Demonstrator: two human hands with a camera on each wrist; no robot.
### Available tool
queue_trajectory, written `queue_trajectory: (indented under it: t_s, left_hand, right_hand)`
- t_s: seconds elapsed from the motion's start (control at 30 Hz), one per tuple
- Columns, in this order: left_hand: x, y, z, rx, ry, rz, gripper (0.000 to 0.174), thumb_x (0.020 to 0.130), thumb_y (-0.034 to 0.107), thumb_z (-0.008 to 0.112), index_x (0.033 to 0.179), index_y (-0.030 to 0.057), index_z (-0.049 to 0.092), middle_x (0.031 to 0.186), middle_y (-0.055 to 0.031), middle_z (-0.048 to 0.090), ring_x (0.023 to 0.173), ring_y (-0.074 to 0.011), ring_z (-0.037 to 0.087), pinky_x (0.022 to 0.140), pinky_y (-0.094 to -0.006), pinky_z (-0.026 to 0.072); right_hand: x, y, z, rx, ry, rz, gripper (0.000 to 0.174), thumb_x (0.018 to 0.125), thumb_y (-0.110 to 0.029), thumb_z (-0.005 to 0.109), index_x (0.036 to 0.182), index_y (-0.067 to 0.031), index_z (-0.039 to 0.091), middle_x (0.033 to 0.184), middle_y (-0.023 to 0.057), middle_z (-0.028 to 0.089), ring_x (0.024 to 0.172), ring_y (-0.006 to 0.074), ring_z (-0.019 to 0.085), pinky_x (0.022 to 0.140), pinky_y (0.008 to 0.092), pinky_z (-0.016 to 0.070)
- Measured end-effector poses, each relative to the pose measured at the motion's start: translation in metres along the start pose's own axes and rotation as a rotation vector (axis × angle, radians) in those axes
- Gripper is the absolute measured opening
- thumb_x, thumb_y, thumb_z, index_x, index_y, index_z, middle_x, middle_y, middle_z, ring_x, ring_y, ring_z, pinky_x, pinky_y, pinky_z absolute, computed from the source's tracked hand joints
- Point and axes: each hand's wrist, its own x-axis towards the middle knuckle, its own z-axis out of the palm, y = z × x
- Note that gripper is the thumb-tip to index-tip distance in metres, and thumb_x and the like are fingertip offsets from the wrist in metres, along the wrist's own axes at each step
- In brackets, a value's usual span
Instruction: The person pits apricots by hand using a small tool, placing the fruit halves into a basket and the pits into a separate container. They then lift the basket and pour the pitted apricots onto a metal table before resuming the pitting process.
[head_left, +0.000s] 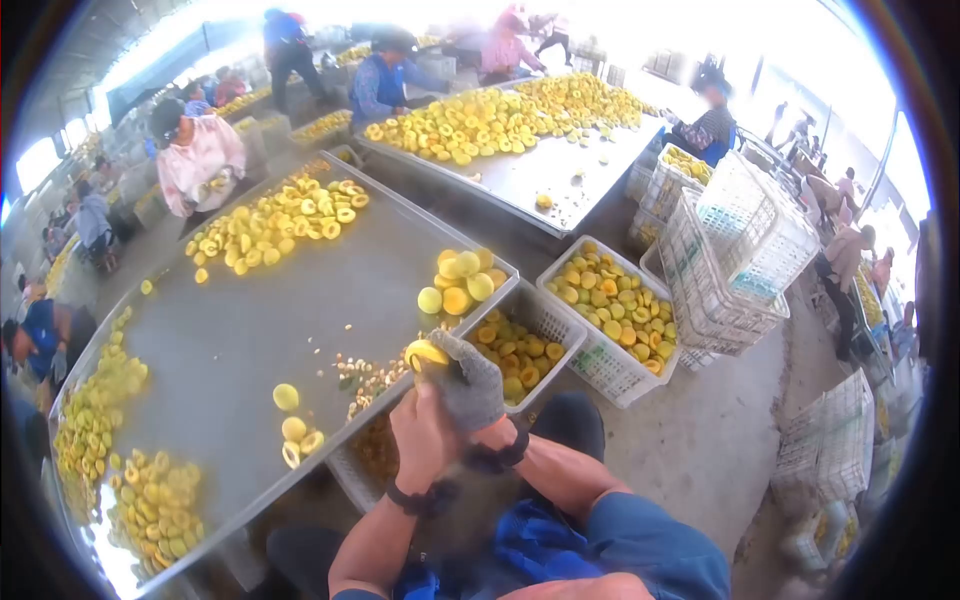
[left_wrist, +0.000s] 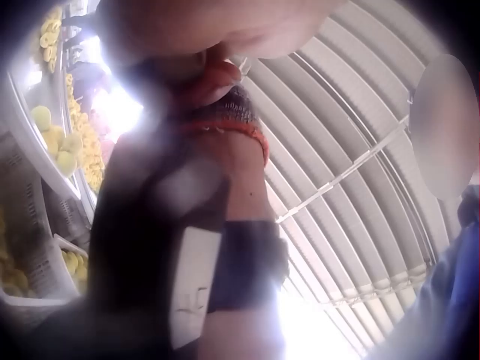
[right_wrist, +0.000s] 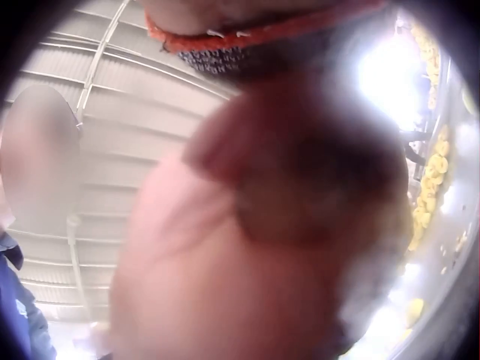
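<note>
A yellow fruit piece [head_left: 427, 354] is held at the fingertips of my right hand [head_left: 470, 385], which wears a grey glove. My bare left hand [head_left: 422, 435] is pressed against the glove just below the fruit; its fingers look bent, but what lies inside them is hidden. In the left wrist view, the bare left hand [left_wrist: 240, 26] fills the top, with the glove's orange cuff [left_wrist: 232, 129] below it. The right wrist view has the cuff [right_wrist: 262, 34] at the top and blurred bare skin in front.
The metal table [head_left: 260, 330] bears fruit piles, loose halves and scattered pits [head_left: 370, 382] near its edge. Fruit-filled crates [head_left: 610, 310] stand to the right, beside stacked white crates [head_left: 735, 255]. Several people work at tables beyond, one in a pink shirt [head_left: 200, 165] across the table.
</note>
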Motion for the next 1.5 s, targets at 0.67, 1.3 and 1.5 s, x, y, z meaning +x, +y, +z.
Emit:
queue_trajectory:
  t_s: [0.67, 1.3, 1.5]
  left_hand:
    - [0.094, 0.154, -0.158, 0.482, -0.064, -0.217, 0.029, 0.091, 0.023, 0.065, 0.102, -0.0027, 0.061, 0.074, -0.0162, 0.065, 0.063, -0.0329, 0.064, 0.054, -0.0441, 0.0499]
    - [-0.032, 0.329, -0.262, -0.6, 0.07, -0.945, 0.037, 0.107, 0.038, 0.049, 0.091, 0.0053, 0.055, 0.068, 0.0005, 0.048, 0.051, -0.0107, 0.044, 0.046, -0.026, 0.039]
    - [-0.047, 0.334, -0.26, -0.692, 0.071, -0.964, 0.036, 0.107, 0.039, 0.049, 0.093, 0.0059, 0.054, 0.068, 0.001, 0.048, 0.051, -0.01, 0.044, 0.045, -0.0251, 0.0375]
  right_hand:
    - [0.129, -0.071, 0.207, -0.606, -0.079, 0.802, 0.032, 0.085, -0.013, 0.07, 0.117, -0.0113, 0.072, 0.104, 0.0154, 0.074, 0.095, 0.0344, 0.071, 0.086, 0.0383, 0.0562]
    - [0.185, -0.196, 0.189, -0.881, 0.035, 0.665, 0.043, 0.079, -0.035, 0.079, 0.115, -0.0128, 0.075, 0.112, 0.0152, 0.074, 0.104, 0.0345, 0.07, 0.092, 0.0417, 0.0547]
    - [0.166, -0.196, 0.207, -0.755, -0.047, 0.933, 0.042, 0.078, -0.034, 0.082, 0.111, -0.0097, 0.075, 0.106, 0.0135, 0.076, 0.099, 0.0308, 0.072, 0.09, 0.0383, 0.0563]
